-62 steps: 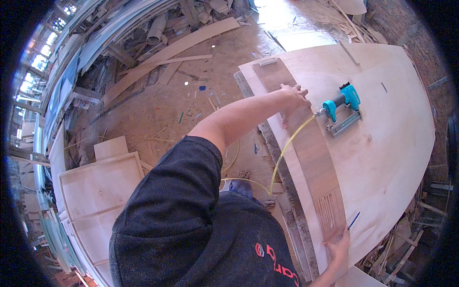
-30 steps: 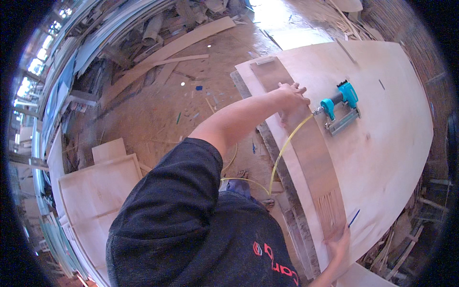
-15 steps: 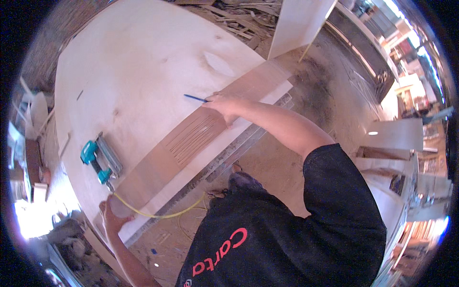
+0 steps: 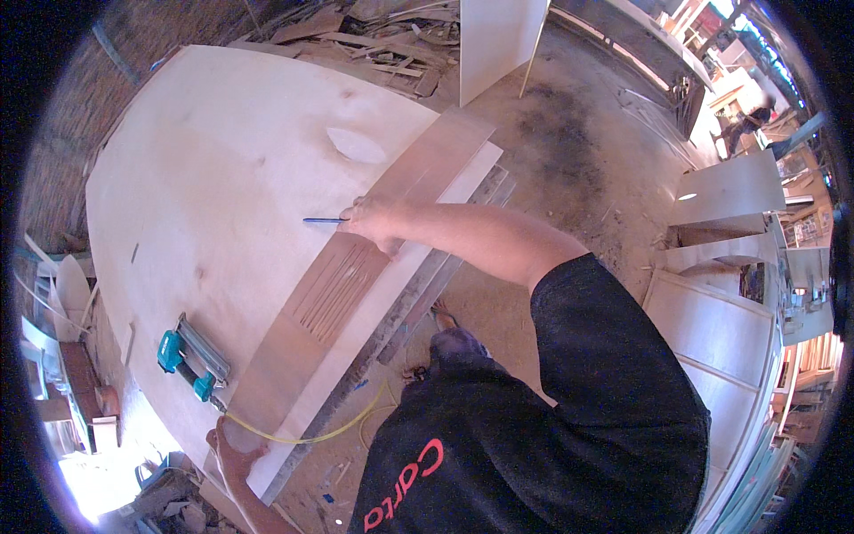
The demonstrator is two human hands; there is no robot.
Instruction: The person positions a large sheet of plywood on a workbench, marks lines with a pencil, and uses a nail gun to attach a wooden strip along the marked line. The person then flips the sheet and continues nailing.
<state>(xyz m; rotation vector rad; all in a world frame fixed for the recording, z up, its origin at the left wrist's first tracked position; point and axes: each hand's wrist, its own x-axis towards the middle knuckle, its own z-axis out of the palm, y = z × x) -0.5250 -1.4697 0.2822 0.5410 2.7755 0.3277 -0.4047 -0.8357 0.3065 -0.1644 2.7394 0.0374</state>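
Note:
A large pale plywood sheet point(image 4: 205, 151) lies before me, and a long thin brown board point(image 4: 285, 360) with a group of parallel slots runs along its near edge. My right hand point(image 4: 372, 224) rests on this board just beyond the slots. Its fingers are closed on a slim blue pencil point(image 4: 322, 220), which points left over the sheet. At the board's near-left end, my left hand point(image 4: 237, 452) grips across its width, thumb and fingers at opposite edges. A teal nail gun point(image 4: 191, 363) lies on the sheet close to my left hand, joined to a yellow hose point(image 4: 302, 440).
The hose hangs over the sheet's near edge toward the floor. Wood scraps point(image 4: 374, 55) are piled beyond the sheet. An upright pale panel point(image 4: 498, 44) stands at the far right corner. Framed panels point(image 4: 712, 329) stand to my right, and another person point(image 4: 747, 125) is far off at upper right.
The whole view has shifted, so the sheet and hands sit lower and the right side shows more. Both hands keep about the same places on the brown board; the pencil remains held.

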